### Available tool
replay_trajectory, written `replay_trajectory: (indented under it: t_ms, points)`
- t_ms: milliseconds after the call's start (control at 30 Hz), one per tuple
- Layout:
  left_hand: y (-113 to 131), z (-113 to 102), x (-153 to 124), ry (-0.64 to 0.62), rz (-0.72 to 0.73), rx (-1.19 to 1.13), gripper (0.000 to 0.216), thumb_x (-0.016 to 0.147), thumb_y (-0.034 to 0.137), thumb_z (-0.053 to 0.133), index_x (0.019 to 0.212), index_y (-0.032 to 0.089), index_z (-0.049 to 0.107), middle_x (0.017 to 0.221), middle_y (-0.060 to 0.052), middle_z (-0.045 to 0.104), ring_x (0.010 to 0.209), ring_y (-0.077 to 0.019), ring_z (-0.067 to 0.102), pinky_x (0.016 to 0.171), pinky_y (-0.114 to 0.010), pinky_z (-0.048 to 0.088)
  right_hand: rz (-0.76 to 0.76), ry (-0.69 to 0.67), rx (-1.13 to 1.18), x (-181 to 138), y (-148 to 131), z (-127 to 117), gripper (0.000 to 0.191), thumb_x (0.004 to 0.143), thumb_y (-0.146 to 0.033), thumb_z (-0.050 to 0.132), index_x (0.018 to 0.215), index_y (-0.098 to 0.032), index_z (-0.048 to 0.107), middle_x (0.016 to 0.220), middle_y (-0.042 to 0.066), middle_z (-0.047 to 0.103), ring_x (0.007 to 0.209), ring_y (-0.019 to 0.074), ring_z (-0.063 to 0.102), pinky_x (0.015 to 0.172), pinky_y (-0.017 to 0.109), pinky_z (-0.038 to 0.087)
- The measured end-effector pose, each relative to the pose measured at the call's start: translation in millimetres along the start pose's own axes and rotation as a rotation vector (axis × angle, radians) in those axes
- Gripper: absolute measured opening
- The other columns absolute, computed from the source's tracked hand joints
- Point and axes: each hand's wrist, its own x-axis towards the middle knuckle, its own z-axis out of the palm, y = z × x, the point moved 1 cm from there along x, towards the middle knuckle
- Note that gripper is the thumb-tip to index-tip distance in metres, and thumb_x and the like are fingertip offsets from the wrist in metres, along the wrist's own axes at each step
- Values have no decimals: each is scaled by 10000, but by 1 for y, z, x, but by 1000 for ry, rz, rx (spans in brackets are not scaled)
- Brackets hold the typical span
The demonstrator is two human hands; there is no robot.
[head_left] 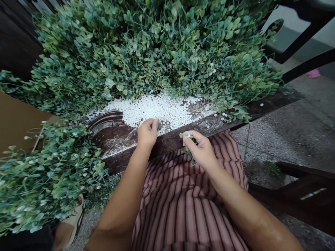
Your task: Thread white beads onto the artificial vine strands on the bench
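A heap of small white beads (157, 108) lies on the dark wooden surface (112, 130) in front of me. My left hand (148, 133) is at the near edge of the heap with thumb and fingers pinched together. Whatever lies between those fingertips is hidden. Over the wooden front edge, above my lap, my right hand (200, 148) pinches a small green artificial leaf sprig (192, 138). A white spot shows by the fingertips, and the sprig's stems hang below the hand.
A large pile of artificial greenery (157, 45) rises behind the beads. More foliage with white beads among its leaves (52, 167) stands at left, near a brown cardboard panel (21, 122). Below is another person's sandaled foot (74, 221). Dark wooden furniture (309, 195) stands right.
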Motion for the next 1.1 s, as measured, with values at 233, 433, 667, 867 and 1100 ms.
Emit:
replay_trajectory:
  t_ms: [233,433,667,867,1100]
  points:
    - [14,8,-51,-237,-218,-615,168,660,233,664,812,175,708,715,-19,676,639,-110,555,691,-256,451,-90,-36,-137,-3,-6,3,163,776,-288,534,700,-160,599,621,-1,562,602,122,517,619,246,435]
    - [19,5,-68,-198,-264,-751,182,577,269,756,730,181,711,701,-18,689,632,-111,581,685,-267,486,-104,-36,-124,-10,-7,9,138,776,-291,555,759,-166,610,656,12,601,626,139,561,627,260,459]
    - [16,10,-71,-283,-365,-989,188,579,265,768,725,165,705,629,3,651,599,-68,556,616,-192,450,-161,46,-127,-14,-5,12,117,773,-273,555,759,-171,611,721,28,649,680,153,597,671,279,483]
    - [14,11,-70,-369,-521,-1139,201,535,224,795,701,150,707,626,-2,649,592,-52,557,609,-167,447,-173,56,-155,-14,-8,11,99,763,-258,561,747,-172,608,722,32,654,680,156,600,667,281,484]
    - [12,9,-67,-433,-559,-1120,199,533,215,791,694,138,704,615,-12,644,557,-51,534,577,-179,440,-159,20,-160,-14,-8,10,114,771,-273,566,745,-170,607,704,27,643,663,149,593,654,272,476]
